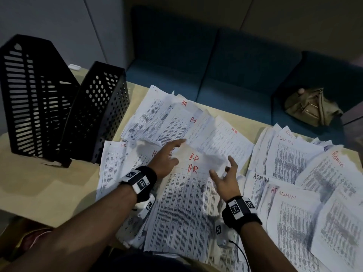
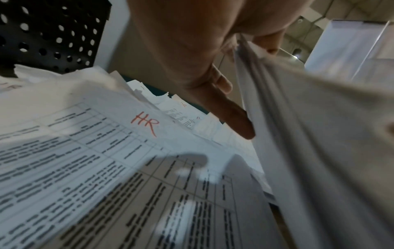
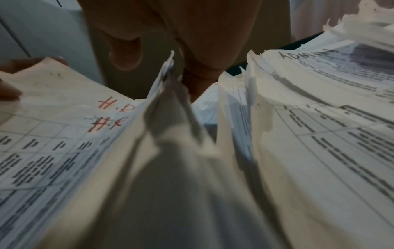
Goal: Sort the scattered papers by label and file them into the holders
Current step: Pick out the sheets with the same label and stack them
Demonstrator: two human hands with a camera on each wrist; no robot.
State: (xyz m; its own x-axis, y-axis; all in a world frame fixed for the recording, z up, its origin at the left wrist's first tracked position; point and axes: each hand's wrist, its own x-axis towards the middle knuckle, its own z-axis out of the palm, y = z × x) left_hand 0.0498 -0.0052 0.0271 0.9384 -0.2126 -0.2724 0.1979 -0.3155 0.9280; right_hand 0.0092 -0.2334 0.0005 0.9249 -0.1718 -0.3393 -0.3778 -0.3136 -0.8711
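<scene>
A sheet marked "H.R / HR" in red lies on top of the HR papers in the middle of the table. My left hand pinches its left edge, index finger stretched out; in the left wrist view the lifted sheet rises from between thumb and fingers. My right hand is at the sheet's crumpled right edge with fingers spread, the raised edge standing between thumb and fingers. ADMIN papers spread to the right. Two black holders, slotted and perforated, stand at the far left.
More HR sheets fan out toward the table's far edge. A blue sofa runs behind the table with a tan bag on it. Bare tabletop shows in front of the holders.
</scene>
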